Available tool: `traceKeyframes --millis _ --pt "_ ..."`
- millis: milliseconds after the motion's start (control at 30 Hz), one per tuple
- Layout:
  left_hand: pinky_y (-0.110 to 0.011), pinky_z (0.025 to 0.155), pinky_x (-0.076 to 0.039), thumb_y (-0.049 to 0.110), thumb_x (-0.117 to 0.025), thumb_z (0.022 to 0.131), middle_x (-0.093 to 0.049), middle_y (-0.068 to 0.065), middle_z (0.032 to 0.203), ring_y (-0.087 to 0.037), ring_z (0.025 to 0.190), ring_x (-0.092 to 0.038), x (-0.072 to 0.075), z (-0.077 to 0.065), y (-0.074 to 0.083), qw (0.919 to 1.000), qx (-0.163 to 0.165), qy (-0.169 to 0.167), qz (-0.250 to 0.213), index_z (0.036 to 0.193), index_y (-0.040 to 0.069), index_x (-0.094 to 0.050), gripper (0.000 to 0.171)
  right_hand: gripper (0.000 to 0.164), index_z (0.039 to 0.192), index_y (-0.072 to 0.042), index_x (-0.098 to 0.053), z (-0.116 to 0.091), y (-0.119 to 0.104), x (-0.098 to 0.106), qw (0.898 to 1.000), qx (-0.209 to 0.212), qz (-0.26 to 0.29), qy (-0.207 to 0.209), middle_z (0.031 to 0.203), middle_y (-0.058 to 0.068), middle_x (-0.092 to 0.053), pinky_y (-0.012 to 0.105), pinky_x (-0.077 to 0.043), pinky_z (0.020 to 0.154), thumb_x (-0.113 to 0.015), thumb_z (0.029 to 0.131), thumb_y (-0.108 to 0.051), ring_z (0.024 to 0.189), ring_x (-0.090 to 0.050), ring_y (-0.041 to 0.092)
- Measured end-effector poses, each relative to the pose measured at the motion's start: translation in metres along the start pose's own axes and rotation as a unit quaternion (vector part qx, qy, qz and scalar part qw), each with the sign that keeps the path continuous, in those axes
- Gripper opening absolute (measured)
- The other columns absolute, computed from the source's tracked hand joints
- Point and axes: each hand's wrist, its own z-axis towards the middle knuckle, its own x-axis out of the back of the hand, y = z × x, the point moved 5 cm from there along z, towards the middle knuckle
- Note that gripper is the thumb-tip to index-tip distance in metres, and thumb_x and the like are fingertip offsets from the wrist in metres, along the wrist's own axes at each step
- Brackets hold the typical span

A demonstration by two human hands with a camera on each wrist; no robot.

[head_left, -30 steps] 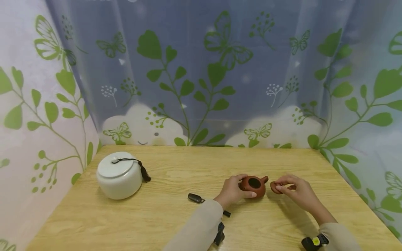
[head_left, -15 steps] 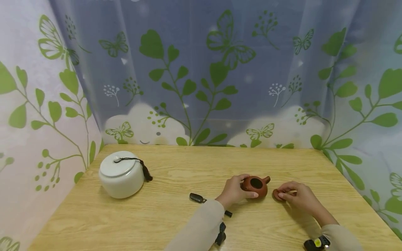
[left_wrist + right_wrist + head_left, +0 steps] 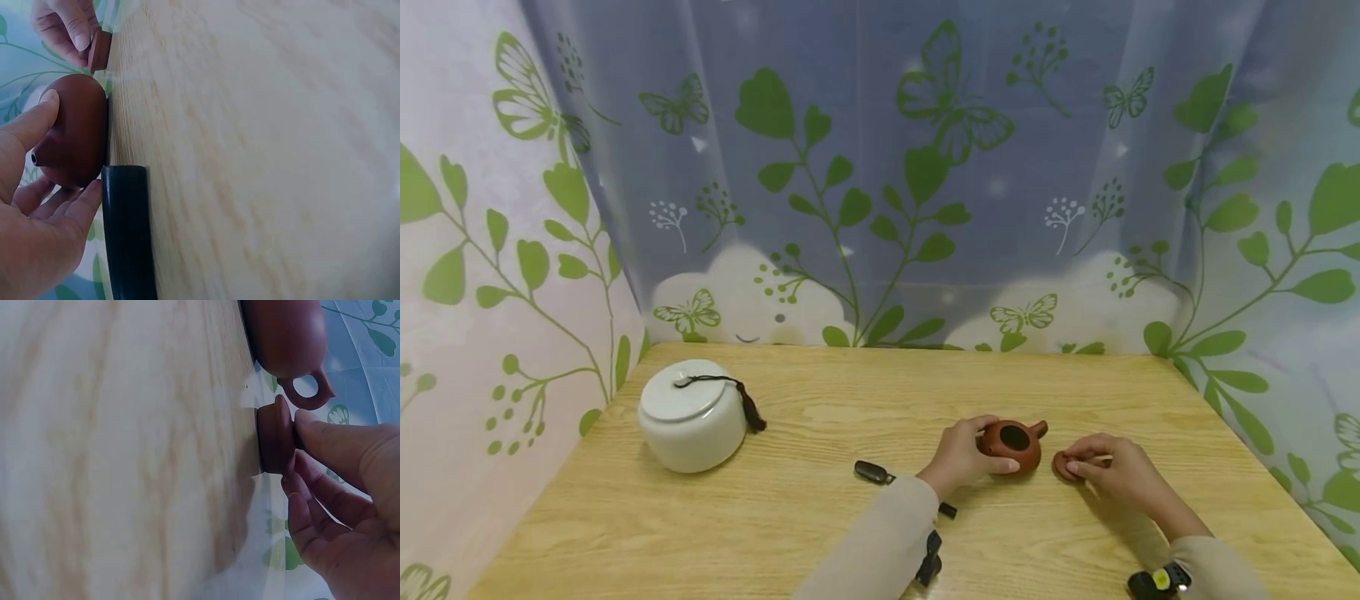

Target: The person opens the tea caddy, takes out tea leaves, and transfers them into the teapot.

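Observation:
A reddish-brown clay teapot [image 3: 1024, 460] stands lidless on the wooden table, its dark round opening facing up. My left hand [image 3: 964, 454] grips the teapot's body from the left, thumb on the near side; the left wrist view shows the short spout [image 3: 44, 155] between thumb and fingers. To the right of the teapot, my right hand [image 3: 1112, 471] pinches the small matching lid [image 3: 1063, 467] by its top. In the right wrist view the lid [image 3: 275, 437] rests on or just at the table surface, close to the teapot's ring handle [image 3: 307, 394].
A white lidded jar [image 3: 692, 425] with a black tassel [image 3: 751, 408] stands at the table's back left. A dark, slender object [image 3: 872, 472] lies beside and partly under the left forearm. Patterned curtains [image 3: 880, 183] surround the table [image 3: 820, 392] at the back and sides.
The right hand has lowered the lid to the table, beside the teapot. My left hand keeps its hold on the teapot; the head view has shifted slightly.

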Motion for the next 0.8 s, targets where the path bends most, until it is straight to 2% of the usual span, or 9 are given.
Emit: traceKeyframes --millis 100,400,533,633,800 --pt "-0.028 0.085 -0.053 0.022 -0.085 0.073 -0.063 -0.005 0.124 -0.02 0.109 -0.063 0.0 0.0 0.0 1.0 0.001 -0.002 0.003 0.134 0.013 -0.057 0.068 0.014 0.098 -0.006 -0.073 0.0 0.0 0.0 1.0 -0.002 0.002 -0.006 0.103 0.011 -0.068 0.021 -0.054 0.07 -0.073 0.085 -0.011 0.087 -0.063 0.009" --pt "-0.026 0.083 -0.052 0.025 -0.084 0.074 -0.064 -0.004 0.119 -0.018 0.106 -0.062 0.001 0.002 0.004 0.9986 -0.008 -0.014 0.051 0.133 0.014 -0.055 0.066 0.017 0.101 -0.006 -0.072 -0.001 -0.004 0.001 1.0 -0.004 -0.004 -0.013 0.108 0.013 -0.068 0.022 -0.054 0.072 -0.071 0.088 -0.017 0.094 -0.064 0.024" --pt "-0.027 0.087 -0.052 0.026 -0.083 0.076 -0.061 -0.005 0.127 -0.021 0.112 -0.06 0.003 0.002 0.006 0.999 -0.016 -0.017 0.039 0.137 0.012 -0.052 0.07 0.023 0.106 -0.003 -0.071 -0.002 -0.007 0.004 1.0 -0.005 0.005 -0.007 0.11 0.015 -0.067 0.022 -0.054 0.072 -0.069 0.089 -0.02 0.098 -0.064 0.031" --pt "-0.033 0.092 -0.051 0.028 -0.081 0.078 -0.056 -0.005 0.136 -0.025 0.12 -0.055 0.007 0.002 0.007 0.9991 -0.024 -0.015 0.032 0.139 0.011 -0.05 0.07 0.027 0.11 -0.001 -0.069 -0.001 -0.01 0.007 1.0 -0.001 0.01 0.005 0.111 0.017 -0.067 0.022 -0.055 0.072 -0.068 0.09 -0.02 0.101 -0.063 0.034" --pt "-0.041 0.096 -0.049 0.032 -0.08 0.079 -0.052 -0.006 0.14 -0.029 0.127 -0.05 0.025 0.003 0.009 0.9993 -0.013 -0.006 0.034 0.139 0.016 -0.051 0.069 0.029 0.114 -0.003 -0.068 0.004 -0.016 0.011 0.999 0.006 -0.001 0.034 0.113 0.016 -0.066 0.023 -0.054 0.075 -0.066 0.092 -0.023 0.106 -0.06 0.036"
